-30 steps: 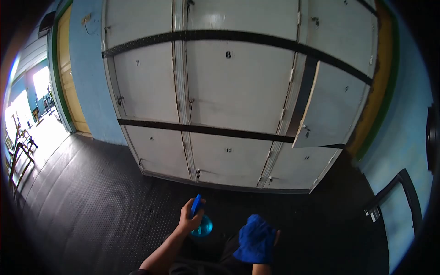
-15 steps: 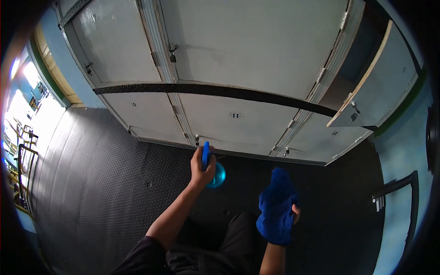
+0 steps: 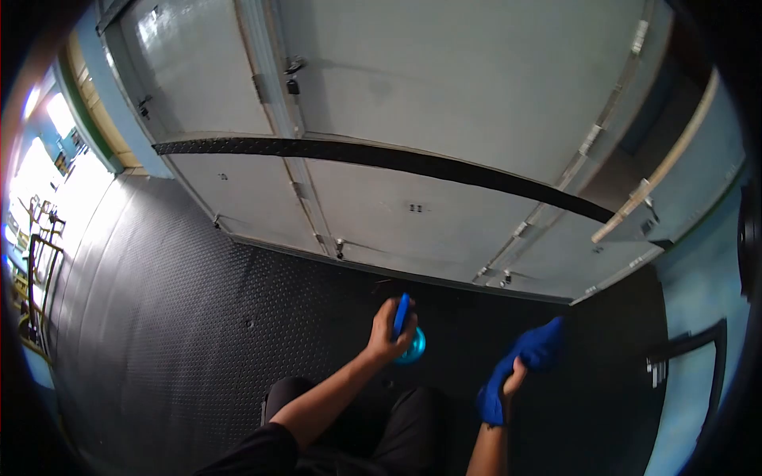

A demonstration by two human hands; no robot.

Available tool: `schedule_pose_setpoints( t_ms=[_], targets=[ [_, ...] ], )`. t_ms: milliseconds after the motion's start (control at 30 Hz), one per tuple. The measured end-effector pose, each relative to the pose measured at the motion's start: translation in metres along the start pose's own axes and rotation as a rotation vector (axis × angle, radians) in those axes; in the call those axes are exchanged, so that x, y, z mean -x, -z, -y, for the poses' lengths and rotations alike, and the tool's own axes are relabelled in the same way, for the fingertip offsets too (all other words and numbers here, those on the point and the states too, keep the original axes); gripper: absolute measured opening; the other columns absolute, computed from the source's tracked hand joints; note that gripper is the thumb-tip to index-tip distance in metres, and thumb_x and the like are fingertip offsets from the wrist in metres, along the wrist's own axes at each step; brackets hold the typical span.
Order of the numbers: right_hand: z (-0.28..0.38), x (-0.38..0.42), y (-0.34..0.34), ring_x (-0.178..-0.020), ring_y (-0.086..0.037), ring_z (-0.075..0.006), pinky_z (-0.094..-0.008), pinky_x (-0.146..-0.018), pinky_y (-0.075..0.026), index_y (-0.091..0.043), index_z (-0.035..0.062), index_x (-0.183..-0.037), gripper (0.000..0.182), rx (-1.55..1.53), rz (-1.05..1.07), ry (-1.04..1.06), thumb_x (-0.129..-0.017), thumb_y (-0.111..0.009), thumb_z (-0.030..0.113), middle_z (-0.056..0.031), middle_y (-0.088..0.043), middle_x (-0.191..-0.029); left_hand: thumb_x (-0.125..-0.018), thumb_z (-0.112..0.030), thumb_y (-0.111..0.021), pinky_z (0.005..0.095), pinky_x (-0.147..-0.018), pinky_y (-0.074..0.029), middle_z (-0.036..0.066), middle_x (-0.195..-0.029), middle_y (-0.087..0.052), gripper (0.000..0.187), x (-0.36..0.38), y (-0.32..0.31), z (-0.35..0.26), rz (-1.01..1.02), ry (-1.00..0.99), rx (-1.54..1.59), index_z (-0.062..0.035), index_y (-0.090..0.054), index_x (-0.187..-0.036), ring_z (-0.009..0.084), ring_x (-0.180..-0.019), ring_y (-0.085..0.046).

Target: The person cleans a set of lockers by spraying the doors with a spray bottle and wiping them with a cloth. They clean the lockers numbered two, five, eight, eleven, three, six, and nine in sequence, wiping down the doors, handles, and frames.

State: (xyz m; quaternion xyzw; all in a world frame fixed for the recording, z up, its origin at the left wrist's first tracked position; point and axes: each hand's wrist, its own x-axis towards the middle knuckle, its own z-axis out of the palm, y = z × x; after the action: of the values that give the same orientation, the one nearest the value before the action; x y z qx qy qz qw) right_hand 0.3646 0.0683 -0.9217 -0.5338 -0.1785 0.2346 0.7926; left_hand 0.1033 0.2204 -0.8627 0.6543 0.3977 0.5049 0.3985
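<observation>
My left hand (image 3: pixel 384 336) is wrapped round the neck of a spray bottle with a blue top and a clear teal body (image 3: pixel 417 349). The bottle is held above the dark floor, in front of the lower locker doors. To its right, my right hand (image 3: pixel 514 379) grips a blue cloth (image 3: pixel 540 346), thumb showing on top. Part of the cloth drapes down over the wrist; the other fingers are hidden under it. Neither hand touches the lockers.
Pale grey lockers (image 3: pixel 413 214) span the front, with padlocks (image 3: pixel 293 86) on several doors. At the right an upper locker door (image 3: pixel 694 178) stands ajar. Black textured flooring (image 3: pixel 198 317) lies below. A black frame (image 3: pixel 698 339) is by the blue right wall; chairs are at far left.
Both hands have moved lower in view and to the right, with the spray bottle and cloth still held. The cloth has swung rightward. The view has shifted slightly.
</observation>
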Motion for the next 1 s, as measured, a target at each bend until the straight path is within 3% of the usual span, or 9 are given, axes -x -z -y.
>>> schedule_pose_setpoints(
  t_ms=[167, 233, 433, 600, 700, 767, 833, 900, 1000],
  targets=[
    [0.028, -0.123, -0.143, -0.134, -0.041, -0.0484, -0.0535, -0.114, -0.029, -0.050, -0.0105, -0.132, 0.047, 1.109, 0.528, 1.169, -0.102, -0.045, 0.025, -0.0329, -0.048, -0.140, -0.085, -0.007, -0.068, 0.0434, -0.092, -0.052, 0.019, -0.111, -0.066, 0.035, 0.046, 0.053, -0.005, 0.017, 0.073, -0.089, -0.0011, -0.059, -0.119, 0.0362, -0.105, -0.067],
    [0.036, -0.149, -0.220, -0.137, -0.035, -0.0554, -0.0615, -0.115, -0.023, -0.036, -0.0065, -0.147, 0.068, 1.142, 0.214, 1.450, -0.102, -0.041, 0.044, -0.0348, -0.036, -0.150, -0.085, -0.007, -0.067, 0.0444, -0.097, -0.050, 0.020, -0.116, -0.065, 0.037, 0.055, 0.074, 0.001, -0.041, 0.112, -0.058, -0.0008, -0.059, -0.120, 0.0367, -0.112, -0.065],
    [-0.004, -0.167, -0.274, -0.135, -0.034, -0.0578, -0.0676, -0.109, -0.025, -0.024, 0.0025, -0.157, 0.110, 1.383, 0.223, 1.592, -0.083, -0.025, 0.085, -0.0362, -0.032, -0.151, -0.083, -0.002, -0.067, 0.0439, -0.097, -0.051, 0.021, -0.114, -0.065, 0.035, 0.105, 0.101, 0.045, -0.226, 0.255, -0.094, -0.0005, -0.059, -0.117, 0.0359, -0.112, -0.066],
    [0.011, -0.104, -0.379, -0.113, -0.053, -0.0480, -0.0601, -0.097, -0.038, -0.036, 0.0143, -0.155, 0.099, 1.343, 0.581, 1.769, -0.075, -0.061, 0.067, -0.0208, -0.053, -0.137, -0.084, 0.000, -0.064, 0.0464, -0.098, -0.050, 0.021, -0.114, -0.065, 0.031, 0.104, 0.126, 0.088, -0.234, 0.181, -0.129, -0.0011, -0.057, -0.115, 0.0366, -0.113, -0.065],
    [-0.011, -0.081, -0.413, -0.108, -0.058, -0.0445, -0.0569, -0.097, -0.040, -0.047, 0.0197, -0.149, 0.089, 1.279, 0.466, 1.933, -0.074, -0.067, 0.062, -0.0179, -0.056, -0.137, -0.082, 0.003, -0.067, 0.0469, -0.097, -0.051, 0.023, -0.113, -0.066, 0.036, 0.102, 0.138, 0.097, -0.262, 0.152, -0.197, 0.0001, -0.055, -0.116, 0.0387, -0.114, -0.065],
    [-0.009, -0.042, -0.421, -0.109, -0.059, -0.0427, -0.0551, -0.094, -0.045, -0.060, 0.0213, -0.137, 0.067, 1.694, 0.822, 1.420, -0.078, -0.070, 0.051, -0.0150, -0.053, -0.144, -0.083, 0.002, -0.064, 0.0466, -0.097, -0.051, 0.022, -0.112, -0.066, 0.033, 0.100, 0.142, 0.091, -0.292, 0.176, -0.169, 0.0000, -0.057, -0.115, 0.0380, -0.112, -0.065],
    [-0.033, -0.026, -0.408, -0.111, -0.062, -0.0399, -0.0487, -0.095, -0.050, -0.067, 0.0150, -0.126, 0.043, 1.708, 1.156, 1.261, -0.085, -0.069, 0.027, -0.0142, -0.058, -0.138, -0.084, 0.002, -0.062, 0.0462, -0.097, -0.051, 0.022, -0.112, -0.066, 0.030, 0.096, 0.146, 0.092, -0.329, 0.182, -0.143, -0.0001, -0.059, -0.113, 0.0373, -0.111, -0.066],
    [-0.006, -0.030, -0.438, -0.116, -0.063, -0.0350, -0.0423, -0.100, -0.049, -0.065, 0.0105, -0.128, 0.041, 0.707, 1.737, 0.736, -0.088, -0.063, 0.006, -0.0148, -0.065, -0.129, -0.082, 0.003, -0.060, 0.0457, -0.097, -0.051, 0.022, -0.110, -0.066, 0.029, 0.098, 0.147, 0.095, -0.355, 0.175, -0.129, 0.0006, -0.059, -0.111, 0.0364, -0.110, -0.066],
    [0.012, -0.032, -0.456, -0.114, -0.065, -0.0339, -0.0379, -0.103, -0.049, -0.065, 0.0037, -0.127, 0.036, 0.766, 1.691, 0.650, -0.092, -0.056, 0.003, -0.0160, -0.070, -0.118, -0.081, 0.004, -0.060, 0.0450, -0.097, -0.051, 0.021, -0.108, -0.066, 0.030, 0.097, 0.147, 0.098, -0.348, 0.163, -0.146, 0.0010, -0.059, -0.111, 0.0363, -0.109, -0.066]
  ],
)
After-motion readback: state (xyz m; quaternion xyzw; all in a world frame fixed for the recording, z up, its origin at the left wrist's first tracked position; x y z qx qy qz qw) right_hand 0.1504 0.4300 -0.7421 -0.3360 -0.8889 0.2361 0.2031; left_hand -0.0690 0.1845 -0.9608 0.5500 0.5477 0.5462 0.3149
